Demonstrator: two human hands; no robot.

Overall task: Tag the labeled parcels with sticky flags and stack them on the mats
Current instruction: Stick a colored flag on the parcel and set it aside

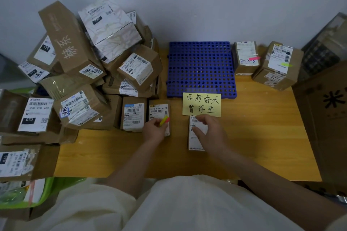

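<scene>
On the wooden table (253, 137) in front of me, my left hand (155, 130) pinches a small stack of sticky flags (164, 120), yellow and pink, just above a small labeled parcel (159, 112) that lies flat beside the big heap. My right hand (210, 131) rests on another small parcel (195, 137), a white-labeled one lying near the table's middle; its fingers are curled over the parcel's top edge, gripping it. That parcel sits just below a yellow paper note (201, 104) with handwritten characters, and the note overlaps the near edge of the blue perforated mat (201, 67).

I see the blue mat lying flat toward the wall with nothing stacked on it. To its right, two cardboard parcels stand next to each other: the nearer-to-mat one (245, 58) carries a pink flag (254, 58) on its label, and the other (277, 65) carries a yellow-green flag (286, 65).

To my left, a heap of parcels (84, 73) rises against the wall, brown boxes tilted every way, with a white patterned box (110, 26) near the top. Large cardboard boxes (326, 118) stand at the far right edge of the table.
</scene>
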